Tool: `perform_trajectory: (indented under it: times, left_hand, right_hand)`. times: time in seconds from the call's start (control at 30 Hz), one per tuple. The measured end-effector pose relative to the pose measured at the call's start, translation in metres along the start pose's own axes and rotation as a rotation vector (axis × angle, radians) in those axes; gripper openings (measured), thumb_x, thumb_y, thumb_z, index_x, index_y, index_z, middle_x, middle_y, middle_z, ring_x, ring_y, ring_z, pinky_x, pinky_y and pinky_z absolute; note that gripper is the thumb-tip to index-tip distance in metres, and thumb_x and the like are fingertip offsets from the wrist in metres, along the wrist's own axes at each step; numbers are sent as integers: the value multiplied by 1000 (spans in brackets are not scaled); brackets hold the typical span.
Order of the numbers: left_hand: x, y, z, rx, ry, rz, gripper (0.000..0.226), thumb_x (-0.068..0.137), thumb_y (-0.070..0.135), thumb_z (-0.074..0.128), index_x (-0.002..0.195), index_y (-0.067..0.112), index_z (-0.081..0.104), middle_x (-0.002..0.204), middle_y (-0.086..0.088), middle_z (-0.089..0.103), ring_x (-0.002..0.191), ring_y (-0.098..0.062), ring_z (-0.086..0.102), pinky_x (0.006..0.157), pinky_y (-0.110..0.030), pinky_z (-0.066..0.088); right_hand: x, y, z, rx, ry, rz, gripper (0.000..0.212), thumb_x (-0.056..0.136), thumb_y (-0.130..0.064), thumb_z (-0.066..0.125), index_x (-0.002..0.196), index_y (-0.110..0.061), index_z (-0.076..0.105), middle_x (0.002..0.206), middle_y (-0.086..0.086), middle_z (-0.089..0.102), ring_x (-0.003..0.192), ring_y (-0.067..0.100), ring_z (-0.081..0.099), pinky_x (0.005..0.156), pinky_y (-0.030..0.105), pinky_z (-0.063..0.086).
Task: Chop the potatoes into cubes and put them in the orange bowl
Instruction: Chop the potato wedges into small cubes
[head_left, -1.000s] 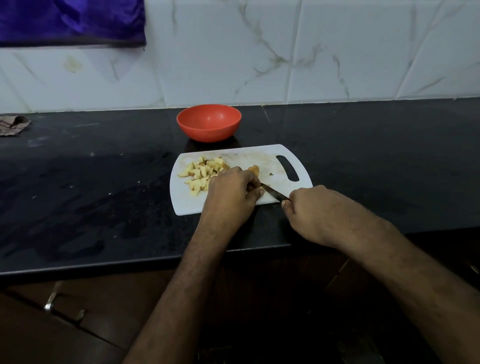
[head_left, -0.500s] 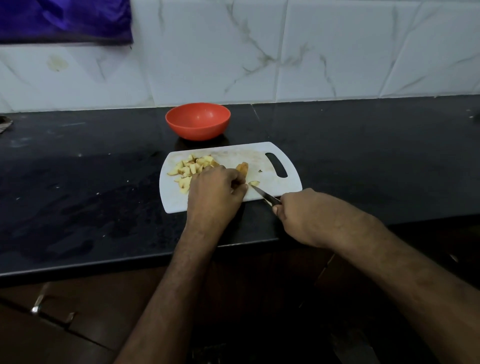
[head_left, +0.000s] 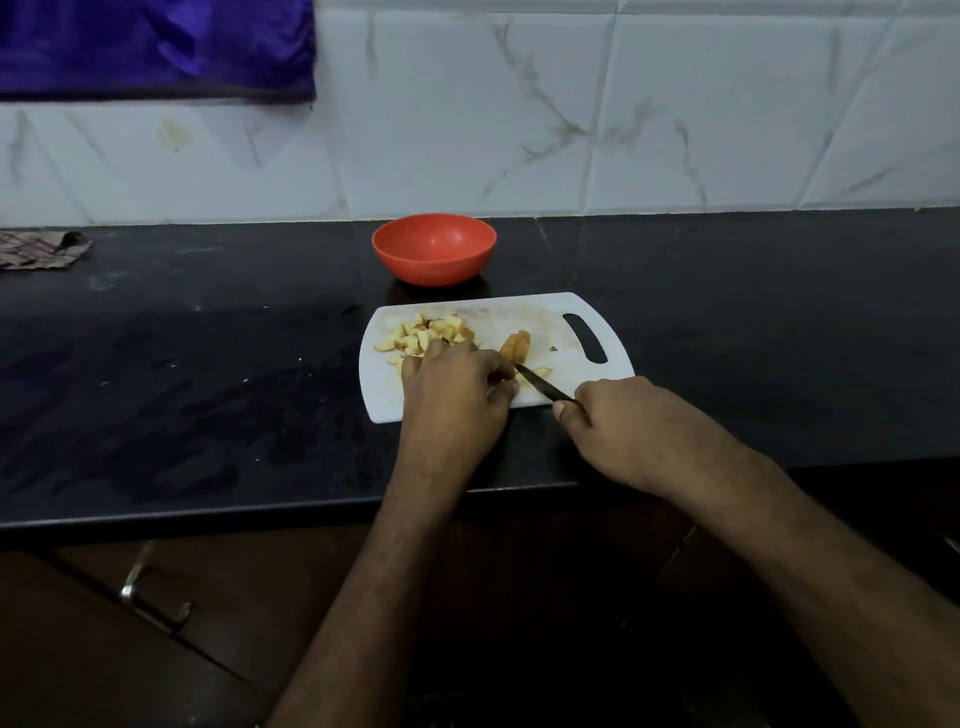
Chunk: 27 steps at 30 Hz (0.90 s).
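A white cutting board lies on the black counter. A pile of potato cubes sits on its left part, and a brownish potato wedge lies near the middle. My left hand rests on the board with curled fingers over a small potato piece, which is mostly hidden. My right hand grips a knife by the handle, its dark blade pointing up-left to my left fingertips. A cut piece lies beside the blade. The orange bowl stands behind the board and looks empty.
A crumpled cloth lies at the counter's far left. A purple cloth hangs on the tiled wall. Below the counter edge is a drawer with a metal handle.
The camera view has shifted slightly. The knife has cut next to my left fingers, and a small piece now lies free right of the blade. Both hands stay in place on the board.
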<state>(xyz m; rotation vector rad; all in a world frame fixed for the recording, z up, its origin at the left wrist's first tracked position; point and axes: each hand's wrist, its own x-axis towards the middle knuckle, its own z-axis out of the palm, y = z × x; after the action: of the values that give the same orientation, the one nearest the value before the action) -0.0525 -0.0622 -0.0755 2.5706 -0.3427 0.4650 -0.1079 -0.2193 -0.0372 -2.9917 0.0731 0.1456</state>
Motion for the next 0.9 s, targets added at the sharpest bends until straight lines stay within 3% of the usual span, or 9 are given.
perform_trajectory:
  times: [0.13,0.33,0.5,0.57,0.63,0.7,0.83,0.9]
  left_hand:
    - [2,2,1,25,-6,23,19,93,36,62,107,29,73,104,9,64,111,-16,49,101,-44,34]
    - [4,2,3,15,0,35,16,94,34,63,103,26,74,100,8,65,108,-16,50,105,-46,36]
    - [7,-1,5,-39,-3,6,11,91,34,67,96,30,75,97,11,67,108,-15,51,105,-47,36]
    - [6,1,5,-35,11,-15,10,91,33,66,96,29,73,98,12,67,107,-15,51,102,-44,37]
    - [5,1,5,-7,44,-40,10,92,30,64,97,27,72,98,11,67,106,-16,51,97,-40,36]
    - [5,1,5,21,77,-63,11,92,27,62,97,26,72,97,9,67,104,-16,50,94,-38,33]
    - [4,2,5,62,102,-71,14,92,24,60,100,25,72,100,7,67,105,-18,50,91,-37,33]
    - [3,2,3,27,106,-62,15,92,24,61,103,26,70,103,8,66,107,-18,50,90,-36,33]
  right_hand:
    - [1,-3,0,-1,-42,2,38,104,-51,33,97,-23,58,82,-2,56,81,18,59,73,37,52]
    - [-1,-13,0,-46,-63,14,38,107,-43,34,114,-15,59,89,3,50,84,24,52,75,34,44]
    - [15,-23,-12,-90,-190,-8,41,109,-38,34,124,-8,57,120,16,60,99,28,57,79,33,41]
    - [15,-21,-18,-103,-230,-19,41,109,-38,34,126,-8,56,109,11,60,89,23,54,75,31,41]
    - [8,-14,-24,-96,-275,-11,42,109,-40,32,124,-10,56,87,2,51,71,16,50,59,26,37]
    - [-2,-6,-26,-97,-278,2,41,109,-42,31,121,-11,57,79,1,45,61,13,44,49,24,30]
    - [-7,-1,-15,-93,-234,-11,43,108,-44,33,120,-12,58,107,10,61,84,22,53,70,29,38]
    - [-7,0,-14,-97,-186,-11,43,107,-48,34,115,-15,60,109,10,61,92,24,55,75,32,40]
